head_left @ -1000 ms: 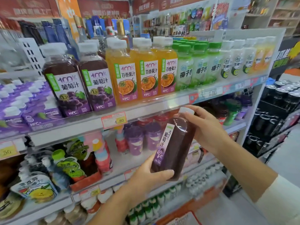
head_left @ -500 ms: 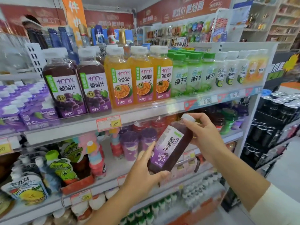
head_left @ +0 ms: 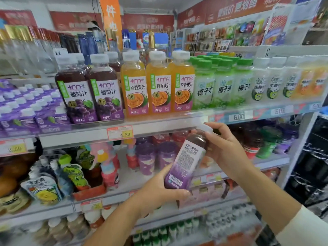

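Note:
A dark purple grape juice bottle (head_left: 188,160) with a white cap is held tilted in front of the shelves, cap up to the right, its back label with small print and barcode facing me. My left hand (head_left: 159,192) cups and grips its base from below. My right hand (head_left: 225,150) grips its neck and shoulder just under the cap. Two matching grape juice bottles (head_left: 90,96) stand on the upper shelf (head_left: 159,126) at the left.
Orange passion-fruit juice bottles (head_left: 158,89) and green-capped coconut water bottles (head_left: 221,84) line the same shelf. Purple cartons (head_left: 26,112) sit at the left. Pouches and cups fill the shelf below. A black rack of cans (head_left: 312,166) stands at the right.
Both hands have turned the bottle about its length, so its back label now faces me instead of the side. The view has tilted up a little.

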A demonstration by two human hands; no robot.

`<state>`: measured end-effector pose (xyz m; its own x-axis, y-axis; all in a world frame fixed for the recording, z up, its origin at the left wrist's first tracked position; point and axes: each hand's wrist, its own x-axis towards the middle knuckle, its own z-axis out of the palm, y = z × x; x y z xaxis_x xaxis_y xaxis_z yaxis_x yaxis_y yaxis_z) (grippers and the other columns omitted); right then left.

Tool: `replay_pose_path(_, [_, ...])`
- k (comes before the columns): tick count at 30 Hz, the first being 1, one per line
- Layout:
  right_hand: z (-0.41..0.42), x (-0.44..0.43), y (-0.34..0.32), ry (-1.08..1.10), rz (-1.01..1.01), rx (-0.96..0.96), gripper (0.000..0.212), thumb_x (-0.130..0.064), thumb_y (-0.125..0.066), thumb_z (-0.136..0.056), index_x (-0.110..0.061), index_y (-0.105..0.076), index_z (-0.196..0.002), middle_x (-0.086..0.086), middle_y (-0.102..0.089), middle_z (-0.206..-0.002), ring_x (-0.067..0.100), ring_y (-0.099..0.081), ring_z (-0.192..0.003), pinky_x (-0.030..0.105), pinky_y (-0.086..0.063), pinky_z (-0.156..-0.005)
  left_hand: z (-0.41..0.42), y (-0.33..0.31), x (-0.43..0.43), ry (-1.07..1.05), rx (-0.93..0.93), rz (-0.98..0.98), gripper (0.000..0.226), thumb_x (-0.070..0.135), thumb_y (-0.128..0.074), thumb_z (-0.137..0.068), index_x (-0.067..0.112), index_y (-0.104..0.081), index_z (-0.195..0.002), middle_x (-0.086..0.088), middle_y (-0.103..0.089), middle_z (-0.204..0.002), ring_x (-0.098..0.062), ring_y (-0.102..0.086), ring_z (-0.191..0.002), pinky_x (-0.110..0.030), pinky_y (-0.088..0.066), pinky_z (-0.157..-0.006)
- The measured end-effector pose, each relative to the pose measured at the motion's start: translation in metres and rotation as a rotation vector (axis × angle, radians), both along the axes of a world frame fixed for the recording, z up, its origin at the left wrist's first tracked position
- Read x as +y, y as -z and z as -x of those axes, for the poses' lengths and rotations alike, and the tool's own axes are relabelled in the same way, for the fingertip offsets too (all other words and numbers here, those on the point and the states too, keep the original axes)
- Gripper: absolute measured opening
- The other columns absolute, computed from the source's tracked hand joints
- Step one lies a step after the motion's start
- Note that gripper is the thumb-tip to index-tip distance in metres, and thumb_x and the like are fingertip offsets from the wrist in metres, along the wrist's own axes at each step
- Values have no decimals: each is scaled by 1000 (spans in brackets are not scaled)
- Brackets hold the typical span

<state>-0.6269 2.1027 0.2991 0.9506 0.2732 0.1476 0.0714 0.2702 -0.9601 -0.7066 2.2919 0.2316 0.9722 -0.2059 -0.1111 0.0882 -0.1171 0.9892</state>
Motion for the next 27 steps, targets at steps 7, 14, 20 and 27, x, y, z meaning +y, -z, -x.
replay_pose_path(7, [-7,-4,4,203,111,47,29,-19,-74,-85,-16,-59,-110,11,-75,-97,31,-72,-87,54,-58,-79,-1,2,-10,-241,-340,-476,103,43,-83,-73,50,-13,-148,22,-31,-131,4,-44,-118,-13,-41,-92])
replay_pose_path(14, [3,-14,-3,98,-163,72,16,-6,-56,-92,-11,-53,-106,12,-71,-91,21,-63,-60,22,-38,-37,-4,-20,21,-18,-39,-58,89,32,-89,-68,43,-39,-141,14,-63,-128,-5,-67,-108,-23,-52,-92])
replay_pose_path(20, [7,-15,-6,-4,-166,51,26,-10,-59,-85,-10,-51,-110,14,-71,-100,19,-69,-71,25,-52,-50,1,-14,15,-1,-22,-37,78,30,-94,-60,28,-55,-128,10,-74,-110,-10,-70,-102,-22,-53,-84])
replay_pose_path(27, [2,-16,-15,26,8,7,27,-15,-65,-82,-13,-54,-106,19,-70,-103,25,-69,-81,36,-58,-65,3,-10,11,-94,-91,-57,84,32,-94,-59,35,-50,-130,17,-72,-111,-7,-69,-102,-27,-55,-92])
